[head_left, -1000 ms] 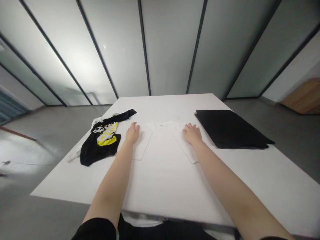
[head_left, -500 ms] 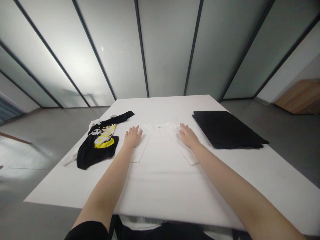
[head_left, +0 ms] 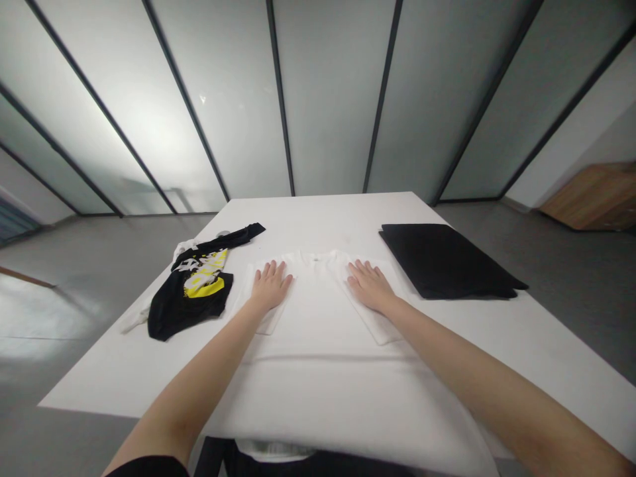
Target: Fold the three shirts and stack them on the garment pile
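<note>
A white T-shirt (head_left: 318, 318) lies spread on the white table, its collar pointing away from me and its sleeves folded inward over the body. My left hand (head_left: 271, 285) rests flat on the left sleeve near the shoulder, fingers spread. On the other sleeve, my right hand (head_left: 368, 283) lies palm down, fingers likewise apart. Neither hand grips the cloth. A crosswise crease runs over the shirt's lower body, and its hem reaches the table's near edge.
Left of the shirt lies a crumpled black garment (head_left: 166, 308) with a yellow and white print, some white cloth beneath it. Black folded sheets or boards (head_left: 442, 258) lie at the right. The white table (head_left: 318, 218) stands before frosted glass panels.
Both hands have slid slightly toward me on the shirt, the left also a little rightward. The shirt has shifted nearer with them, and the crease across it shows more strongly.
</note>
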Demonstrator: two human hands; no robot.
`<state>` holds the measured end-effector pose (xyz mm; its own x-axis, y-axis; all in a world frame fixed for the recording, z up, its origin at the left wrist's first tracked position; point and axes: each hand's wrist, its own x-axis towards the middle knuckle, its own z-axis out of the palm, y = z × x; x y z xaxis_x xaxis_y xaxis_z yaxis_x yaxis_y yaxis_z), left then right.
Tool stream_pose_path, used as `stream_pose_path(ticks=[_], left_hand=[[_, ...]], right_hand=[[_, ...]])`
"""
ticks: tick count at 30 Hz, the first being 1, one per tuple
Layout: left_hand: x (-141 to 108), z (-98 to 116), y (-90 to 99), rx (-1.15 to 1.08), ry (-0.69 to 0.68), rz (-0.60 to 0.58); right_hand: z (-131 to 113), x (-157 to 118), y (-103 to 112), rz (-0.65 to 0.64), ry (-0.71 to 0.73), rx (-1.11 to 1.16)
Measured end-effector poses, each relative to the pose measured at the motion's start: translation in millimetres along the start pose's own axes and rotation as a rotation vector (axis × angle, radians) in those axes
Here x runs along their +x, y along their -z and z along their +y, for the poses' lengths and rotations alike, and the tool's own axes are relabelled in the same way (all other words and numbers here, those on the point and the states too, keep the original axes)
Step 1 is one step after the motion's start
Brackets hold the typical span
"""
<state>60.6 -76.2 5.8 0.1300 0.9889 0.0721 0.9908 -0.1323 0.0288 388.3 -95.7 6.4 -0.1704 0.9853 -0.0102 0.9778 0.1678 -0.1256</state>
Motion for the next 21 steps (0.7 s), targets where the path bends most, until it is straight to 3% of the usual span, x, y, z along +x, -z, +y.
stream_pose_path(ticks=[5,9,14,21], left_hand=[[-50,-1,-5.7,-0.004,-0.021,0.014],[-80,5,-7.1,0.049,-0.055,-0.074],[-70,15,-5.4,0.040,-0.029,-0.120],[-37,19,-8.9,-0.004,-0.004,-0.114]], right_hand=[[-1,-48,-12,0.019,-0.011,-0.023],[-9,-82,-26,0.008,-0.005,-0.015],[-11,-84,-30,0.033,-0.008,-0.014],[-5,-50,-24,0.042,-0.021,-0.013]])
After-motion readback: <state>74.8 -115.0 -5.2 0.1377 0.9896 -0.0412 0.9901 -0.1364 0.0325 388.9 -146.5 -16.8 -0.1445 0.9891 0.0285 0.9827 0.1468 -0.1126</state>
